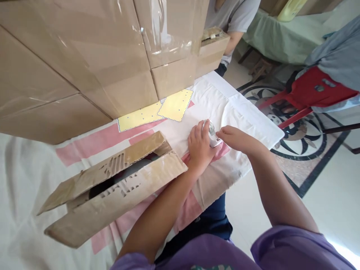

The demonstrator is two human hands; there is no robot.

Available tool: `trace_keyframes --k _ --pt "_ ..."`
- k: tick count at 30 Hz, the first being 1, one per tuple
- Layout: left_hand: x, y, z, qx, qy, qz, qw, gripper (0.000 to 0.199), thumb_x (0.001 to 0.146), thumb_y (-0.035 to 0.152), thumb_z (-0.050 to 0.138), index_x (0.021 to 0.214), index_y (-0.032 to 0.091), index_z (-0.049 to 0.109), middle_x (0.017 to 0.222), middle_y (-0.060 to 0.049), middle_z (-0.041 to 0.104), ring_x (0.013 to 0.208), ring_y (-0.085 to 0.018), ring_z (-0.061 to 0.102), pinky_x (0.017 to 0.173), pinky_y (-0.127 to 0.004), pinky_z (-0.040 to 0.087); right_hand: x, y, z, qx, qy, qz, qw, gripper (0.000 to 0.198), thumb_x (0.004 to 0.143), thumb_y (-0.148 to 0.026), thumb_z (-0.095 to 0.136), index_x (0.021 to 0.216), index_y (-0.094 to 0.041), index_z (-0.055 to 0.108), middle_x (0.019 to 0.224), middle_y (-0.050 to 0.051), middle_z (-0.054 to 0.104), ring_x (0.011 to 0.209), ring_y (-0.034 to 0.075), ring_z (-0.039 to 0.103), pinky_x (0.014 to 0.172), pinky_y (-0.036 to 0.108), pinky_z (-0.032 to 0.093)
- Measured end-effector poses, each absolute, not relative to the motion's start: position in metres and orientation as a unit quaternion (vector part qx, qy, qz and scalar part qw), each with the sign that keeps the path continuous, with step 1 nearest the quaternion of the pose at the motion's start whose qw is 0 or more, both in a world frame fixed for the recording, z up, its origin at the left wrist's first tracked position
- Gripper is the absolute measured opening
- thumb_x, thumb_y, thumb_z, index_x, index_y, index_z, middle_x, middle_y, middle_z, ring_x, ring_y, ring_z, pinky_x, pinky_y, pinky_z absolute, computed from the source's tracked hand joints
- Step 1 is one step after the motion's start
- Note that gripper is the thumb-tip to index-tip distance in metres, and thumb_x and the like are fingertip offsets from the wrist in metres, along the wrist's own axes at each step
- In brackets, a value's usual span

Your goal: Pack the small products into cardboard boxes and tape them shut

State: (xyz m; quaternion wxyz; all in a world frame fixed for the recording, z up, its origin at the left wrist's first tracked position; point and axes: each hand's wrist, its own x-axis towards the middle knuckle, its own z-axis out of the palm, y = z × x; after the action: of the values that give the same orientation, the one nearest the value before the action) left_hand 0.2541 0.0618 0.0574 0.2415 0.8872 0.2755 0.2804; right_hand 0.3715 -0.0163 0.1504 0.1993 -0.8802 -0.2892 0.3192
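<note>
My left hand is closed around a small white tape dispenser with a roundish, clear roll showing in it, resting on the cloth. At the dispenser's right side, my right hand has its fingers pinched together; what lies between them is too small to make out. Beyond my hands, two yellow sheets with scalloped edges and small dots lie overlapped, the nearer sheet at an angle over the longer sheet. Left of my forearm stands an open-topped cardboard box with a dark inside.
Large taped cartons wall off the table's far side. A white cloth with pink patches covers the table. Behind the cartons is another person. A red plastic chair and a green-covered table stand to the right.
</note>
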Motion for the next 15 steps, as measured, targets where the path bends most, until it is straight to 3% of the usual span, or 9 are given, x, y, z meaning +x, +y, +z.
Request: trace_keyframes --k 6,10,15 --pt "0.255 0.056 0.054 0.877 0.273 0.312 0.242 0.083 0.082 0.05 0.07 0.152 0.019 0.037 0.154 -0.012 0.047 0.138 -0.033 0.047 0.113 -0.045 0.042 0.363 -0.043 0.151 -0.87 -0.272 0.334 0.239 0.037 0.091 -0.049 0.054 0.067 -0.022 0.055 0.07 0.0 0.052 0.069 0.017 0.048 0.065 0.033 0.039" --pt "0.257 0.058 0.054 0.878 0.273 0.31 0.243 0.079 0.085 0.051 0.067 0.151 0.02 0.038 0.154 -0.012 0.048 0.138 -0.032 0.046 0.112 -0.044 0.042 0.362 -0.054 0.128 -0.797 -0.274 0.418 0.34 0.04 0.091 -0.057 0.054 0.077 -0.021 0.062 0.077 0.002 0.064 0.077 0.019 0.056 0.075 0.034 0.044" --pt "0.249 0.063 0.058 0.886 0.261 0.279 0.264 0.079 0.086 0.05 0.066 0.152 0.019 0.036 0.156 -0.013 0.046 0.141 -0.033 0.044 0.115 -0.044 0.04 0.36 -0.058 0.115 -0.796 -0.273 0.4 0.363 0.042 0.089 -0.061 0.056 0.077 -0.021 0.062 0.074 0.002 0.061 0.074 0.019 0.053 0.074 0.034 0.042"
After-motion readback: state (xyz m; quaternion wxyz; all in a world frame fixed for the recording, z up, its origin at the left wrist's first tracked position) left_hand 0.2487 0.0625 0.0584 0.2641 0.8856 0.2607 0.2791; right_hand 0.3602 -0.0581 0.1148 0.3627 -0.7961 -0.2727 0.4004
